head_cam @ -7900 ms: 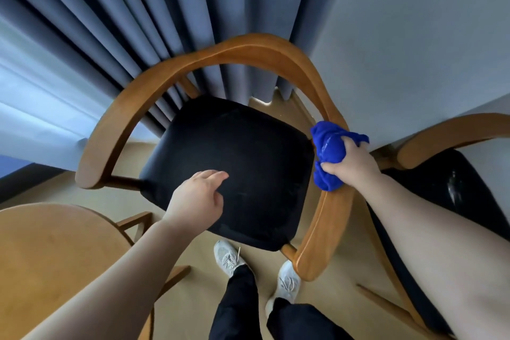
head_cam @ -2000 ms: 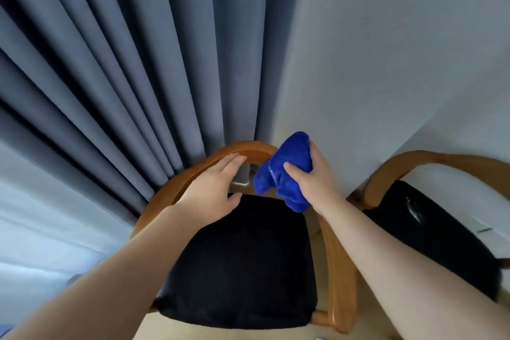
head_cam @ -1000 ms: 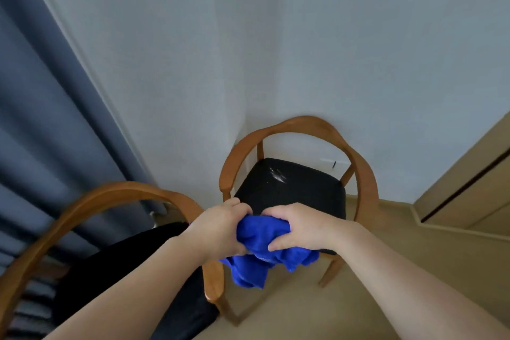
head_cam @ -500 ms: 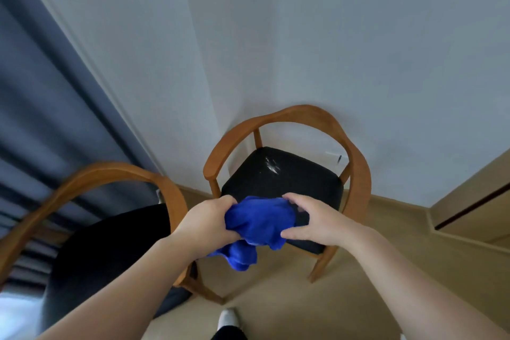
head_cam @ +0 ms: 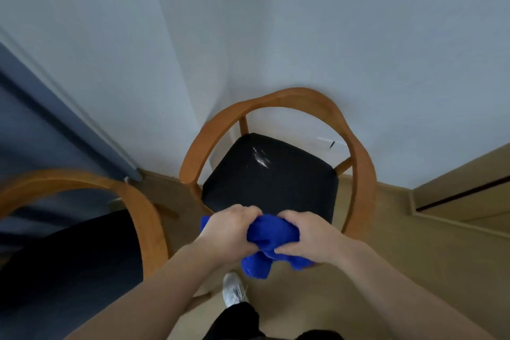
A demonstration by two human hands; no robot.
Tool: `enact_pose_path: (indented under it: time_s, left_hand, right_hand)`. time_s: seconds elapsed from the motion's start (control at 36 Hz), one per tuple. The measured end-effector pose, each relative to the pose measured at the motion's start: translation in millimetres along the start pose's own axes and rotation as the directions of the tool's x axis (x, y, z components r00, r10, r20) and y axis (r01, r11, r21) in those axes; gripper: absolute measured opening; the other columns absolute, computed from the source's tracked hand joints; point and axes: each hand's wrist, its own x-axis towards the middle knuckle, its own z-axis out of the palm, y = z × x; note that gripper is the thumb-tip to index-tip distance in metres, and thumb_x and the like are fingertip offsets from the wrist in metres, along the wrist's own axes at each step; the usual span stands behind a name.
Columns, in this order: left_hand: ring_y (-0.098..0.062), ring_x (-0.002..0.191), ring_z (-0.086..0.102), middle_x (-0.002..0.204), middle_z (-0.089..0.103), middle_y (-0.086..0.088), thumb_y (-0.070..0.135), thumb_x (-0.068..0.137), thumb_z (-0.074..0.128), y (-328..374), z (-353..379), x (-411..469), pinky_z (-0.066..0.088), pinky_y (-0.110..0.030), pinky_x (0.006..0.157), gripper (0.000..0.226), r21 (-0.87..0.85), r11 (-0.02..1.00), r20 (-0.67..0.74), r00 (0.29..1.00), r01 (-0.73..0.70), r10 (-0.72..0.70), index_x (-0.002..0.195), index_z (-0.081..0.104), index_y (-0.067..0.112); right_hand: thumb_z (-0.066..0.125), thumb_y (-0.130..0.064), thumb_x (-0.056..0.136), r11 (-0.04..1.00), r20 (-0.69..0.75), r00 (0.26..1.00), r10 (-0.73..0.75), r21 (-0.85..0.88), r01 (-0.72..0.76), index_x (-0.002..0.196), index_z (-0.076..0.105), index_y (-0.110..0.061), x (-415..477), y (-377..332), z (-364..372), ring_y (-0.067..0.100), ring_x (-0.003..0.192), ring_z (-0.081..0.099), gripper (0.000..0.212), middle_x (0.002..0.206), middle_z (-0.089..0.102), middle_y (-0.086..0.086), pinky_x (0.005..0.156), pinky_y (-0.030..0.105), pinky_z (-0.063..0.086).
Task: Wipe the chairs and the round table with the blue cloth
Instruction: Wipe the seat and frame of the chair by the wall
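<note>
Blue cloth (head_cam: 271, 240), bunched, now gripped by both left hand (head_cam: 229, 232) and right hand (head_cam: 306, 237), view turned from left chair (head_cam: 143, 218) to far corner chair (head_cam: 276, 174), likely next for wiping.

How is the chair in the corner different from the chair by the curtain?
The corner chair shows whole, while the chair by the curtain is cut off at the picture's left edge. The corner chair's black seat has a whitish smear near the back; none shows on the other seat. The corner chair looks sharp and the other one blurred. Both have a curved wooden back rail and a black seat.
</note>
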Motion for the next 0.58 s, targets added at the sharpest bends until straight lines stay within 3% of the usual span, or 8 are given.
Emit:
enact_pose_path:
  time_s: [0.19, 0.36, 0.44, 0.58]
  left_hand:
    - [-0.003, 0.091, 0.041, 0.094, 0.048, 0.022, 0.038, 0.076, 0.068, -50, -6, 46, 0.043, -0.027, 0.078, 0.04, -0.066, 0.997, 0.021, 0.999, 0.046, -0.044, 0.111, 0.05, 0.035]
    - [-0.008, 0.124, 0.04, 0.135, 0.047, 0.011, 0.035, 0.082, 0.068, -95, -2, 67, 0.036, -0.026, 0.102, 0.059, -0.122, 0.982, 0.023, 0.989, 0.145, -0.143, 0.135, 0.043, 0.028]
    - [-0.007, 0.128, 0.038, 0.139, 0.044, 0.01, 0.031, 0.088, 0.061, -117, 0, 72, 0.034, -0.025, 0.104, 0.052, -0.075, 0.97, -0.007, 0.973, 0.231, -0.232, 0.137, 0.043, 0.027]
    - [-0.016, 0.121, 0.046, 0.131, 0.053, 0.003, 0.021, 0.091, 0.053, -161, 4, 82, 0.043, -0.032, 0.097, 0.037, -0.008, 0.91, -0.173, 0.895, 0.416, -0.411, 0.127, 0.054, 0.021]
  right_hand:
    - [0.071, -0.047, 0.079, 0.989, -0.026, 0.999, 0.036, -0.143, -0.04, 0.122, 0.052, -0.032, 63, -1, -16, 0.007, 0.093, 0.06, 0.049, 0.104, 0.063, -0.014, 0.09, 0.03, 0.051]
    - [0.072, -0.045, 0.08, 0.973, 0.053, 0.998, 0.04, -0.23, -0.027, 0.132, 0.048, -0.029, 119, 6, -33, 0.011, 0.104, 0.06, 0.06, 0.114, 0.062, -0.011, 0.093, 0.029, 0.049]
    - [0.072, -0.044, 0.081, 0.954, 0.12, 0.992, 0.035, -0.298, 0.002, 0.135, 0.047, -0.026, 148, 16, -40, 0.014, 0.107, 0.06, 0.062, 0.117, 0.062, -0.009, 0.093, 0.029, 0.048]
    - [0.071, -0.041, 0.079, 0.909, 0.251, 0.967, 0.037, -0.411, 0.072, 0.12, 0.054, -0.025, 204, 44, -43, 0.017, 0.094, 0.062, 0.047, 0.102, 0.065, -0.006, 0.083, 0.034, 0.051]
